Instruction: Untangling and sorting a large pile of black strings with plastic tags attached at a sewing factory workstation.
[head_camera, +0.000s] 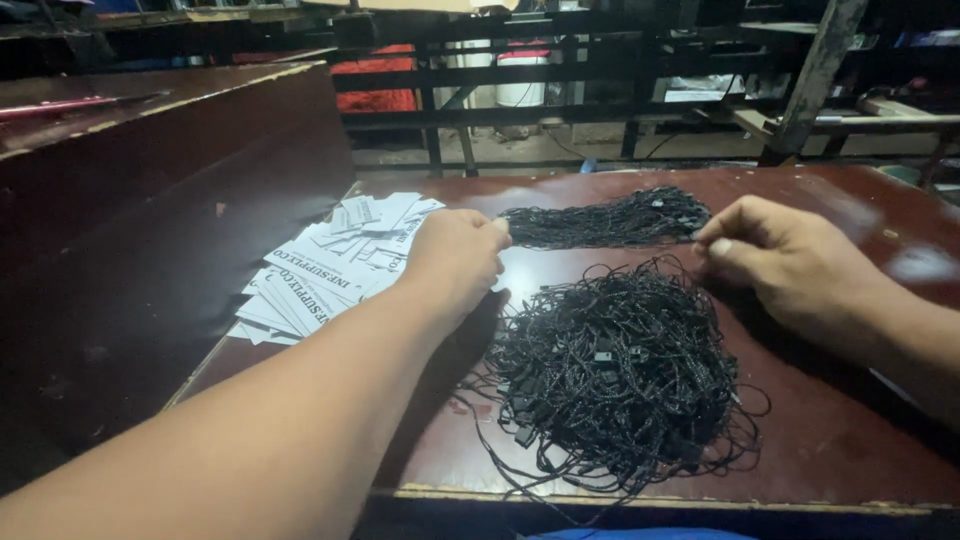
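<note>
Left hand (455, 255) curls loosely beside the white tags (325, 270); right hand (775, 255) pinches a strand at centre frame. That tangled cord pile (615, 375) looks light, limp, snag-prone: best lifted by one loop.

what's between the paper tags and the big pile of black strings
In the head view, the left hand and its forearm lie between the tags and the string pile.

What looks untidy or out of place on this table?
The black string loops lie in a tangled heap, with strands hanging over the near edge of the table. The white paper tags are fanned loosely. Nothing looks damaged.
</note>
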